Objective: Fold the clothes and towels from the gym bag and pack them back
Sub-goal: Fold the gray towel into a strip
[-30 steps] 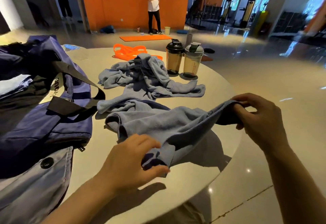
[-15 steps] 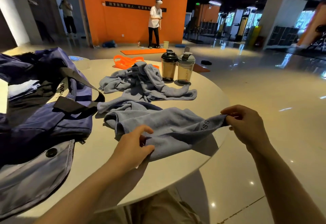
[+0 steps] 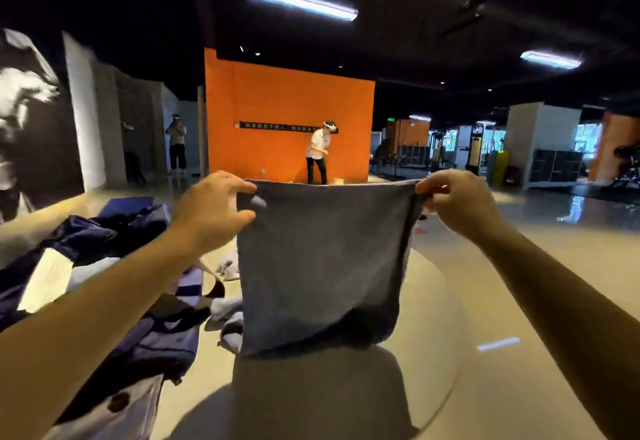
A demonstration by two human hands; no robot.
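Two hands hold a grey-blue towel (image 3: 322,266) up by its top corners — the left hand (image 3: 211,207) pinches one corner, the right hand (image 3: 453,204) the other. It hangs between them above the round tabletop (image 3: 433,301). Below the left hand lies the navy gym bag (image 3: 114,232) — more towels (image 3: 228,315) just beside it.

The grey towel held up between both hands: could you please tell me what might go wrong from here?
1. The grey terry towel hangs from thin pinches at its top corners, by the left hand and right hand; one may slip.
2. It hides much of the round beige table, so laying it flat is partly blind.
3. Its lower edge hangs near the crumpled grey towels and could drag them.
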